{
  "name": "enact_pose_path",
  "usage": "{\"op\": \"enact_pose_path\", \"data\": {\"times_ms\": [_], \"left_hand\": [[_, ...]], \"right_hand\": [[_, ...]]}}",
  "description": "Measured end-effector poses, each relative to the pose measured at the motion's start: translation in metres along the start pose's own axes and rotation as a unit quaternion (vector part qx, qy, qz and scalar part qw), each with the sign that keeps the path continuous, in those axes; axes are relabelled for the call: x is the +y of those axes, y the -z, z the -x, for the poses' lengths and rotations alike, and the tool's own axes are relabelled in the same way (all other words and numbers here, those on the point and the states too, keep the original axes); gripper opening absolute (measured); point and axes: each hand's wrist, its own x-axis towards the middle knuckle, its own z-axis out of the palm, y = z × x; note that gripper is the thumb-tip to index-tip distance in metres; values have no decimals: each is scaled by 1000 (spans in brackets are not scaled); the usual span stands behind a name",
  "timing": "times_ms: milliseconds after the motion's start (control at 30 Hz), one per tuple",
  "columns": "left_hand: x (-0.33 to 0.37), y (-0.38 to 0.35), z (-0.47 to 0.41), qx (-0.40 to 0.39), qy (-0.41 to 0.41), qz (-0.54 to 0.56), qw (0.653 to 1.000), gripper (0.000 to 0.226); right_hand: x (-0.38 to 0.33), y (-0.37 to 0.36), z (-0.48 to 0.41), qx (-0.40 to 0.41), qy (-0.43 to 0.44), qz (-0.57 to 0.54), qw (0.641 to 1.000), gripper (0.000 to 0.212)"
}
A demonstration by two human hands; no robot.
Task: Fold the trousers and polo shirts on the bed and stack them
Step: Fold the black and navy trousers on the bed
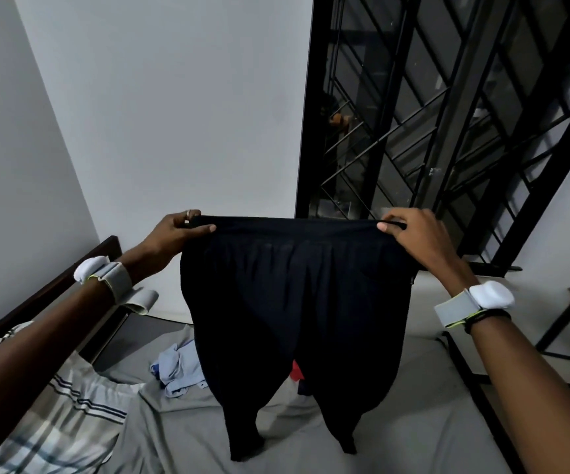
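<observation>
- Black trousers [294,302] held up in air over the bed [413,388], waistband stretched flat, legs hanging w/ hems touching the grey sheet.
- Left hand [174,234] pinches waistband's left end; right hand [410,234] pinches right end.
- Light-blue shirt [179,367] crumpled on the bed behind trousers, twd headboard side.
- Striped pillow [68,415] at bed's left edge.

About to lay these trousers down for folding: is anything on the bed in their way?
Yes: a crumpled light blue garment lies left of the hanging trousers, and a red garment shows between their legs.
</observation>
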Motion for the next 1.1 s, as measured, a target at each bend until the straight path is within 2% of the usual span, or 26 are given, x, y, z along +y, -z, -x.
{"op": "enact_pose_path", "data": {"times_ms": [133, 233, 300, 367, 467, 567, 667, 700, 733, 800, 900, 1000, 1067, 1100], "left_hand": [[12, 10, -9, -36, 9, 20, 999, 46], [17, 10, -7, -63, 15, -24, 998, 50], [17, 10, -2, -112, 33, -68, 991, 50], [14, 10, 10, -207, 76, -123, 968, 39], [-7, -6, 36, -326, 143, -186, 916, 34], [-33, -47, 67, -359, 199, -122, 904, 47], [-57, -72, 86, -308, 247, -89, 914, 51], [-64, -75, 90, -278, 270, -98, 917, 60], [-74, -76, 90, -245, 281, -122, 920, 70], [-89, -80, 93, -200, 224, -266, 916, 74], [-113, -83, 90, -113, 173, -411, 888, 58], [-136, -75, 79, -70, 126, -461, 876, 60], [-132, -71, 77, -57, 107, -486, 866, 48], [-124, -72, 77, -56, 100, -470, 875, 33]], "right_hand": [[-2, 1, -4, -23, -11, 38, 999, 25], [2, 1, -3, -43, 0, 90, 995, 24], [5, 1, -1, -83, 11, 144, 986, 21], [8, -7, 3, -131, 2, 187, 974, 22], [14, -32, 20, -170, -37, 249, 953, 37], [21, -62, 41, -169, -68, 261, 948, 33], [22, -76, 52, -139, -52, 267, 952, 21], [20, -76, 51, -122, -43, 271, 954, 22], [16, -75, 50, -99, -37, 265, 959, 21], [9, -71, 45, -61, -33, 232, 970, 15], [-2, -67, 41, -31, -23, 188, 981, 4], [-5, -66, 38, -19, -19, 166, 986, 4], [-3, -64, 37, -17, -21, 163, 986, 5], [-1, -62, 37, -15, -22, 159, 987, 6]]}}
